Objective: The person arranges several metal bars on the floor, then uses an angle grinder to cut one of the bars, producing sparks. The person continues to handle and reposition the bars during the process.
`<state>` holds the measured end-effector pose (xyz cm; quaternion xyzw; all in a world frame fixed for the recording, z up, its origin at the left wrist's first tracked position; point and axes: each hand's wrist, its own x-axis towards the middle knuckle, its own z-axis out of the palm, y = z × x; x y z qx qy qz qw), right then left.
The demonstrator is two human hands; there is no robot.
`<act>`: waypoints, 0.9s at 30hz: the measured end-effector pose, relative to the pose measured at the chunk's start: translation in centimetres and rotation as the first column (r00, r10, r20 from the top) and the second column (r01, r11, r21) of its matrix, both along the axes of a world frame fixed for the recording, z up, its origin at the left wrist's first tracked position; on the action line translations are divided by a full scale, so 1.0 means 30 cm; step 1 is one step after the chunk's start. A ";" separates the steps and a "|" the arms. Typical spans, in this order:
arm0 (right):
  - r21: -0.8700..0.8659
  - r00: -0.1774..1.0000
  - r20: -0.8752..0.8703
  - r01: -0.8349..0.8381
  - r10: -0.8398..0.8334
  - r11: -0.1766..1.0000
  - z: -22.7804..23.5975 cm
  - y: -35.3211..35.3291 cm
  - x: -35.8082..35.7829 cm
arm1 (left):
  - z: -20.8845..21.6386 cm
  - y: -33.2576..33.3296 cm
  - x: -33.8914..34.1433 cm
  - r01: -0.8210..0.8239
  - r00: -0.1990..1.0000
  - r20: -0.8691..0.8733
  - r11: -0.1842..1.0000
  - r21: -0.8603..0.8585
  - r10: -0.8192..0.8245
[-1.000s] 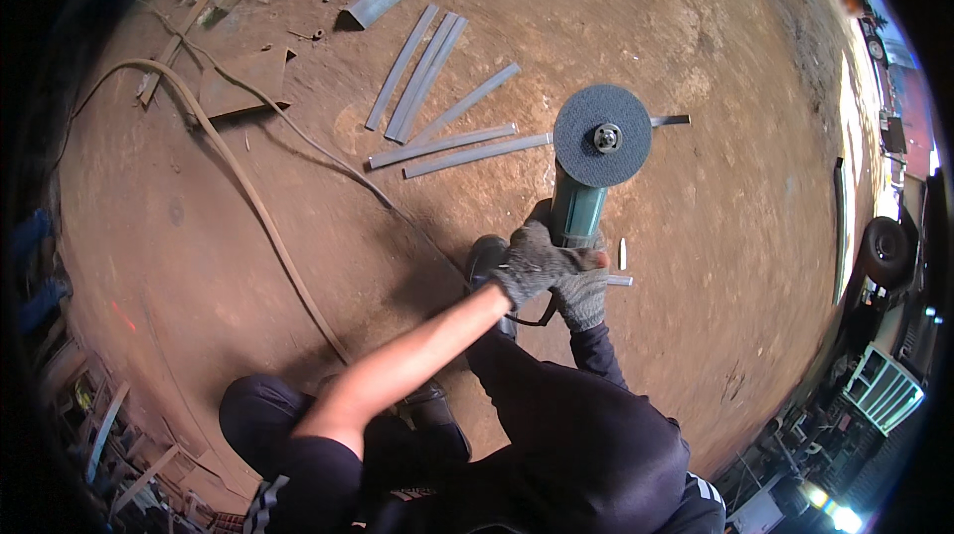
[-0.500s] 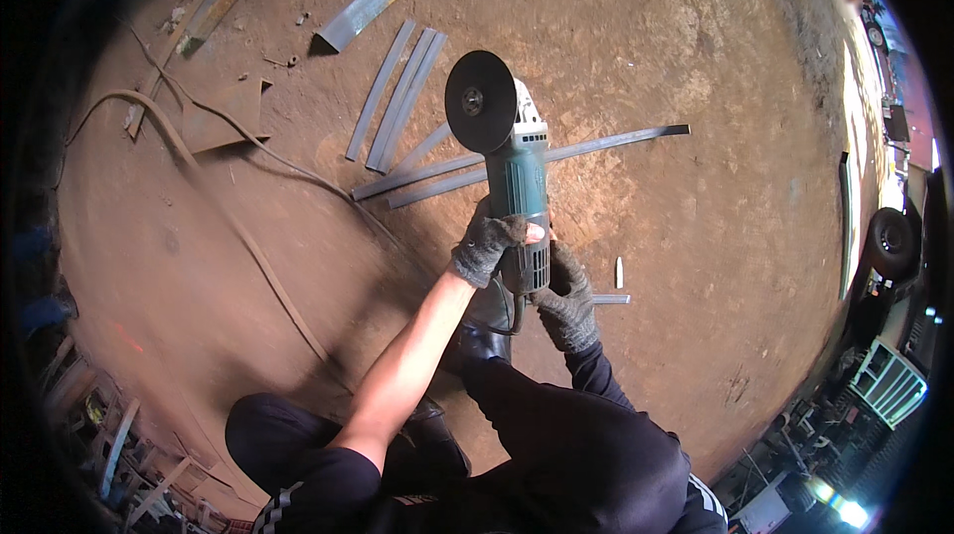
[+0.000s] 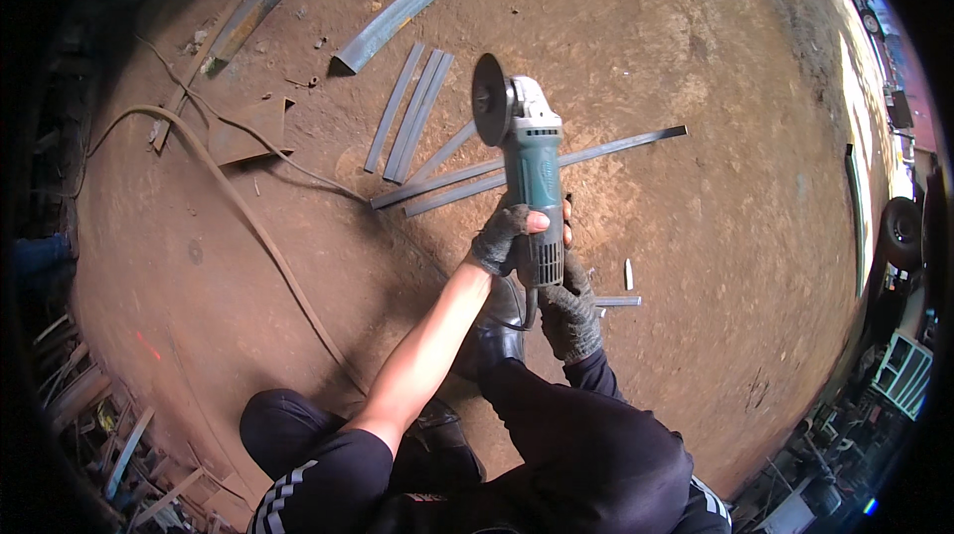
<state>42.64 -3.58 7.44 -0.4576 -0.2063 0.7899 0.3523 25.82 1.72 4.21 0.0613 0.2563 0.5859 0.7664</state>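
A green and grey angle grinder [image 3: 537, 176] is held up above the dirt floor, its head pointing away from me. The dark cutting disc [image 3: 491, 100] sits on the left of the head and shows at a slant. My left hand [image 3: 505, 239], in a grey fingerless glove, is wrapped round the grinder's body, thumb on top. Bare fingertips show at the body's right side. My right hand [image 3: 571, 320], gloved in grey, grips the rear end from the right and below; some of its fingers are hidden. A dark cord hangs from the rear.
Several thin metal bars [image 3: 427, 117] lie beyond the grinder, one long bar [image 3: 616, 145] stretching right. A curved steel channel [image 3: 427, 2] lies farther off. At left are a hose [image 3: 253, 226] and a rusty plate [image 3: 248, 132]. A small white stick [image 3: 628, 274] and short bar [image 3: 621, 302] lie at right.
The grinder has rolled in my hands, so its disc now shows narrower and more edge-on. Both hands stay on it. The whole view has shifted slightly.
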 end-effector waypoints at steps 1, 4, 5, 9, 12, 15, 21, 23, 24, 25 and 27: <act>0.016 1.000 -0.009 -0.004 0.004 1.000 -0.024 -0.007 0.026 | 0.008 0.003 0.014 0.017 0.999 -0.033 1.000 -0.005 -0.017; 0.082 1.000 -0.003 0.011 -0.011 0.997 -0.059 -0.032 0.075 | 0.029 0.021 0.042 0.168 0.980 -0.105 0.986 0.010 -0.166; 0.108 1.000 0.006 0.021 -0.022 0.994 -0.070 -0.035 0.092 | 0.036 0.030 0.057 0.222 0.969 -0.118 0.975 0.020 -0.218; 0.143 0.902 0.268 -0.386 0.340 0.911 -0.076 0.085 0.299 | 0.049 0.029 0.135 0.250 0.962 -0.118 0.968 0.011 -0.247; 0.221 0.905 0.019 -0.418 0.424 0.881 0.045 0.201 0.327 | 0.032 0.041 0.177 0.283 0.944 -0.176 0.959 -0.001 -0.279; 0.172 0.880 0.373 -0.378 0.295 0.910 0.064 0.298 0.317 | -0.004 0.042 0.216 0.277 0.944 -0.195 0.960 0.032 -0.265; 0.374 0.739 0.607 -0.590 0.293 0.715 0.044 0.356 0.162 | -0.051 0.017 0.257 0.274 0.741 -0.643 0.961 0.027 -0.193; -0.009 0.949 0.271 -0.167 0.164 0.986 0.047 0.353 0.106 | -0.044 0.024 0.257 0.301 0.663 -0.716 0.954 -0.009 -0.216; -0.017 0.952 0.264 -0.157 0.156 0.987 0.042 0.353 0.074 | -0.073 0.016 0.249 0.302 0.654 -0.723 0.953 -0.020 -0.223; 0.085 0.928 0.324 -0.220 0.182 0.972 0.030 0.352 0.062 | -0.097 0.015 0.253 0.306 0.653 -0.723 0.952 -0.021 -0.226; 0.269 0.867 0.459 -0.343 0.193 0.900 -0.022 0.354 0.083 | -0.110 0.008 0.257 0.244 0.593 -0.795 0.969 0.023 -0.131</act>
